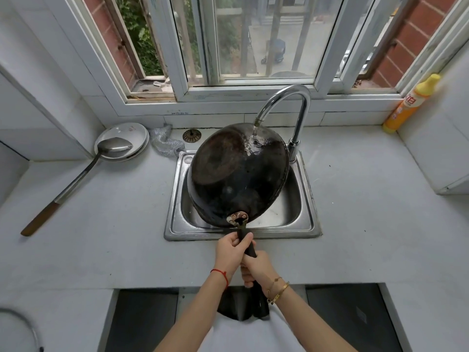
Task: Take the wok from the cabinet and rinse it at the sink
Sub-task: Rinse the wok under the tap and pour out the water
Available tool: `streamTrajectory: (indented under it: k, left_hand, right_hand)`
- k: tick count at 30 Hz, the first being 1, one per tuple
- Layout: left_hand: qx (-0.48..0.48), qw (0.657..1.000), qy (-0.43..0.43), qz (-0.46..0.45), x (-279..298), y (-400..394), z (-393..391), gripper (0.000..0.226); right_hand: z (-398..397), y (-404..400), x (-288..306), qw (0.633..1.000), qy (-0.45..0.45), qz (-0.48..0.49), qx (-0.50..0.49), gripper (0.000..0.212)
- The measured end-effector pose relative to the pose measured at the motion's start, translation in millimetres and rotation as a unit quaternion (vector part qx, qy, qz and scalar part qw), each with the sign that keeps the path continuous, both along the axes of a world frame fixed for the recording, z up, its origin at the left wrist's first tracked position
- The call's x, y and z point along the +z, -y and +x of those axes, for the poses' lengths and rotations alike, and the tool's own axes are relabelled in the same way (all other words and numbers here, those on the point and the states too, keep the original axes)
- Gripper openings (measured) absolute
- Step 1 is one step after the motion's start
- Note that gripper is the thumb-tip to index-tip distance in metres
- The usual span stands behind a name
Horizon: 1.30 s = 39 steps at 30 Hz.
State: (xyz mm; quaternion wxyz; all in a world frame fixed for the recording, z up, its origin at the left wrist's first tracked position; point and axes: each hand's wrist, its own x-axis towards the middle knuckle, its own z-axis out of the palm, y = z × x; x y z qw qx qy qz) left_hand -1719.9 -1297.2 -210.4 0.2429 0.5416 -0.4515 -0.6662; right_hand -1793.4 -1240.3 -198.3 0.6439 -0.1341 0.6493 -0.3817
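Note:
A black wok (pixel 236 174) is held upside down and tilted over the steel sink (pixel 308 199), its sooty underside facing me. Water runs from the chrome faucet (pixel 302 107) onto the wok's far side. My left hand (pixel 232 252) grips the dark handle near the wok. Just behind it, my right hand (pixel 256 269) grips the same handle closer to my body. The wok's inside is hidden.
A long metal ladle (pixel 76 179) rests on stacked white plates (pixel 137 133) at the left. A steel scourer (pixel 166 143) and a drain plug (pixel 191 135) lie behind the sink. A yellow detergent bottle (pixel 408 105) stands at the right wall. Open cabinet bays are below the counter.

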Motion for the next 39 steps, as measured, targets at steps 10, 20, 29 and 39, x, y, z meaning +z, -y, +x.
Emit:
streamTrajectory:
  k: [10,20,29,39]
  left_hand:
    - [-0.019,1.0,0.001,-0.001,0,-10,-11,0.017]
    - [-0.031,1.0,-0.003,0.002,4,-1,-19,0.018]
    - [-0.007,1.0,-0.017,0.019,6,7,-14,0.018]
    - [0.048,0.996,-0.055,0.049,4,4,5,0.018]
  right_hand:
    - [-8,-11,2,1.0,-0.001,0.01,-0.018,0.039]
    - [-14,-3,1,0.999,-0.013,0.01,-0.031,0.039]
    - [-10,10,-1,1.0,-0.021,0.011,-0.016,0.034]
    - [4,11,3,0.998,-0.055,-0.004,0.013,0.027]
